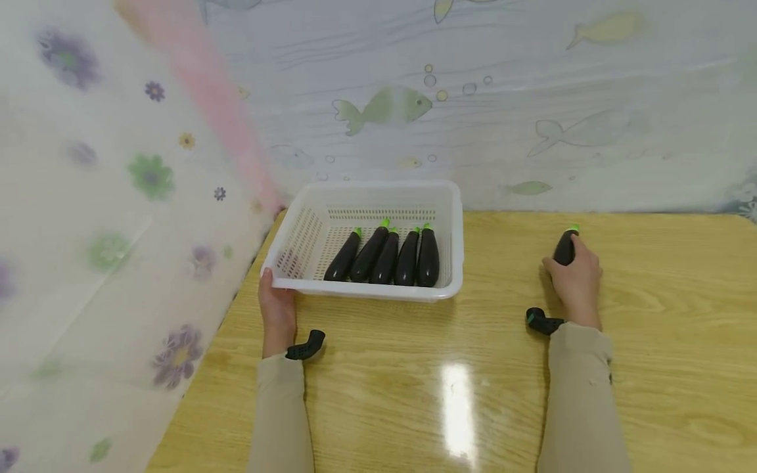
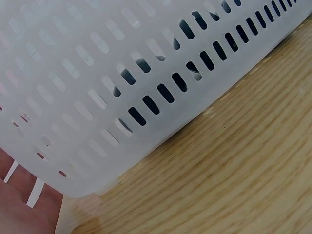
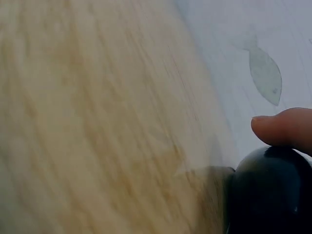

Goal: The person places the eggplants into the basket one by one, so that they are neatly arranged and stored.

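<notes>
A white plastic basket point(image 1: 367, 288) with slotted walls stands at the left of the table, and several dark eggplants point(image 1: 384, 259) with green stem ends lie side by side inside it. My left hand point(image 1: 277, 312) grips the basket's near left corner, thumb over the rim. In the left wrist view, fingers point(image 2: 19, 219) show beside the basket's lower corner. Off to the right, my right hand point(image 1: 577, 282) holds a single eggplant point(image 1: 565, 250) between thumb and fingers, its green end pointing away from me. The right wrist view shows a digit against the eggplant's point(image 3: 268, 195) glossy rounded end.
The wood-grain table point(image 1: 497, 368) meets a patterned fish-print wall covering point(image 1: 497, 151) at its back edge. A flower-print covering point(image 1: 118, 217) runs along the left side. Black wrist devices point(image 1: 307, 345) sit at both cuffs.
</notes>
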Demonstrator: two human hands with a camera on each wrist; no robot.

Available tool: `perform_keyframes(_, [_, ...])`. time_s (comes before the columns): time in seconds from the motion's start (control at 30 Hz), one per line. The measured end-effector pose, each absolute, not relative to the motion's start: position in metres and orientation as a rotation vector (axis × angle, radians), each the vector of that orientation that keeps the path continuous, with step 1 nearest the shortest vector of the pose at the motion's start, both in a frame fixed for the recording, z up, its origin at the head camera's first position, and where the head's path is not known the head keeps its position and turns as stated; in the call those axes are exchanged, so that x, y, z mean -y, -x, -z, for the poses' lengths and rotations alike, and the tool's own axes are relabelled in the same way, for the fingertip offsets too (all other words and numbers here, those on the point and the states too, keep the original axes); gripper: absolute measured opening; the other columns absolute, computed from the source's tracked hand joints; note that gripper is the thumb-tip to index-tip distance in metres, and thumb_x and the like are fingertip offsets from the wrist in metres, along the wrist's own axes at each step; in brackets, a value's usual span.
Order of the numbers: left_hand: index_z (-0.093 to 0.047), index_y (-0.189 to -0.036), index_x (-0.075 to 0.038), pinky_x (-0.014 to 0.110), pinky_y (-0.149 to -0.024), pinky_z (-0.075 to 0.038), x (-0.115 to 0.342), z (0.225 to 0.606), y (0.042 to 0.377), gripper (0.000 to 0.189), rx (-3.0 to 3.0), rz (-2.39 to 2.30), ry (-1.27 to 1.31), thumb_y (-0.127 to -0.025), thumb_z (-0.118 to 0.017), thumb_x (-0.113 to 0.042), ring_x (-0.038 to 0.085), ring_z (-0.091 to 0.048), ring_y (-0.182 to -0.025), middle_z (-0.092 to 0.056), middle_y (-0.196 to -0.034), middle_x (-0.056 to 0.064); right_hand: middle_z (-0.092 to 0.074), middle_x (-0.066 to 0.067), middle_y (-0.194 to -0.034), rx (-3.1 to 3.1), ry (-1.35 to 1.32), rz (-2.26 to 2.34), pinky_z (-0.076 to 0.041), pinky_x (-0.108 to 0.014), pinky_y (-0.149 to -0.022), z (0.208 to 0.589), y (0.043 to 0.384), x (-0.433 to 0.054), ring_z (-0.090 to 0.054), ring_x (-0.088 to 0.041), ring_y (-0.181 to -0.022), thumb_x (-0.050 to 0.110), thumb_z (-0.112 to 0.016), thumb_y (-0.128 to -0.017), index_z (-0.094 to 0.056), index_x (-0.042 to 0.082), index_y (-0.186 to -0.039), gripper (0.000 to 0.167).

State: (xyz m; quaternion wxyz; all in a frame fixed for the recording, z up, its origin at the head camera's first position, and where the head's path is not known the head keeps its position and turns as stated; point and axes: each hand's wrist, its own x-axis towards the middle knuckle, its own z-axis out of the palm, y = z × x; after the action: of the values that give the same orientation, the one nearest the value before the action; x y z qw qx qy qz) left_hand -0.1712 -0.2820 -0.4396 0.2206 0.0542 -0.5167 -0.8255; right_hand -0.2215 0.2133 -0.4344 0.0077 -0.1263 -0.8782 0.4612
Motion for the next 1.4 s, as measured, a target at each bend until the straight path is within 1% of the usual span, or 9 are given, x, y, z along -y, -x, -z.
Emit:
perform_keyframes(0.17, [-0.042, -0.131, -0.012, 0.037, -0.099, -0.026, 0.286, 0.441, 0.168, 0.048, 1.437, 2.260, -0.136, -0.090, -0.045, -0.039, 0.023, -0.038, -0.121, -0.042, -0.133, 0.010, -0.012, -0.024, -0.144, 2.721, 0.355, -1.516, -0.027, -0.055, -0.091, 0.430, 0.223, -0.207, -0.023, -0.045, -0.122, 0.023, -0.046, -0.087, -0.008, 0.014, -0.144, 0.070])
perform_keyframes(0.37, [-0.043, -0.129, -0.011, 0.037, -0.098, -0.026, 0.287, 0.440, 0.165, 0.048, 1.392, 2.259, -0.172, -0.089, -0.046, -0.038, 0.023, -0.039, -0.120, -0.043, -0.131, 0.010, -0.013, -0.011, -0.147, 2.618, 0.383, -1.674, -0.030, -0.050, -0.090, 0.424, 0.226, -0.198, -0.027, -0.037, -0.123, 0.026, -0.045, -0.087, -0.007, 0.026, -0.144, 0.069])
perform_keyframes(0.6, [-0.042, -0.131, -0.012, 0.038, -0.099, -0.026, 0.287, 0.442, 0.166, 0.051, 1.422, 2.255, -0.127, -0.088, -0.047, -0.039, 0.024, -0.038, -0.121, -0.042, -0.132, 0.011, -0.016, -0.011, -0.146, 2.565, 0.332, -1.720, -0.039, -0.039, -0.071, 0.417, 0.225, -0.192, -0.038, -0.033, -0.106, 0.034, -0.045, -0.087, -0.003, 0.041, -0.141, 0.068])
perform_keyframes(0.7, [-0.042, -0.130, -0.012, 0.038, -0.098, -0.026, 0.286, 0.443, 0.168, 0.050, 1.417, 2.263, -0.122, -0.088, -0.047, -0.039, 0.024, -0.038, -0.121, -0.042, -0.132, 0.011, -0.022, -0.013, -0.143, 2.556, 0.268, -1.696, -0.040, -0.037, -0.064, 0.415, 0.226, -0.190, -0.040, -0.030, -0.097, 0.030, -0.046, -0.086, -0.003, 0.046, -0.138, 0.070])
perform_keyframes(0.8, [-0.043, -0.130, -0.012, 0.038, -0.098, -0.027, 0.285, 0.442, 0.170, 0.050, 1.412, 2.270, -0.122, -0.088, -0.047, -0.039, 0.024, -0.038, -0.120, -0.042, -0.132, 0.011, -0.016, -0.007, -0.145, 2.513, 0.214, -1.687, -0.039, -0.035, -0.064, 0.412, 0.227, -0.188, -0.039, -0.027, -0.097, 0.025, -0.047, -0.085, 0.000, 0.051, -0.135, 0.073])
perform_keyframes(0.93, [-0.043, -0.130, -0.012, 0.038, -0.098, -0.027, 0.283, 0.441, 0.171, 0.049, 1.413, 2.272, -0.120, -0.089, -0.046, -0.038, 0.024, -0.038, -0.120, -0.042, -0.132, 0.011, -0.004, 0.004, -0.148, 2.449, 0.159, -1.694, -0.037, -0.035, -0.068, 0.407, 0.227, -0.186, -0.036, -0.026, -0.102, 0.024, -0.048, -0.086, 0.002, 0.049, -0.135, 0.075])
perform_keyframes(1.2, [-0.043, -0.130, -0.012, 0.039, -0.097, -0.027, 0.282, 0.441, 0.175, 0.048, 1.431, 2.274, -0.120, -0.089, -0.045, -0.039, 0.025, -0.038, -0.120, -0.041, -0.132, 0.011, -0.002, 0.006, -0.148, 2.406, 0.099, -1.733, -0.036, -0.039, -0.077, 0.398, 0.224, -0.181, -0.034, -0.027, -0.110, 0.031, -0.047, -0.089, 0.005, 0.046, -0.137, 0.073])
perform_keyframes(1.3, [-0.043, -0.130, -0.012, 0.039, -0.097, -0.027, 0.282, 0.442, 0.175, 0.049, 1.429, 2.273, -0.122, -0.089, -0.046, -0.039, 0.024, -0.038, -0.120, -0.042, -0.132, 0.011, -0.007, 0.002, -0.147, 2.375, 0.080, -1.787, -0.040, -0.037, -0.074, 0.393, 0.221, -0.176, -0.043, -0.027, -0.105, 0.031, -0.045, -0.090, 0.006, 0.047, -0.136, 0.070])
perform_keyframes(1.4, [-0.043, -0.130, -0.013, 0.039, -0.097, -0.027, 0.282, 0.443, 0.174, 0.050, 1.436, 2.277, -0.113, -0.088, -0.047, -0.040, 0.024, -0.038, -0.120, -0.042, -0.132, 0.010, -0.015, -0.005, -0.145, 2.339, 0.047, -1.850, -0.046, -0.033, -0.067, 0.384, 0.215, -0.168, -0.053, -0.022, -0.089, 0.031, -0.043, -0.092, 0.003, 0.049, -0.136, 0.066])
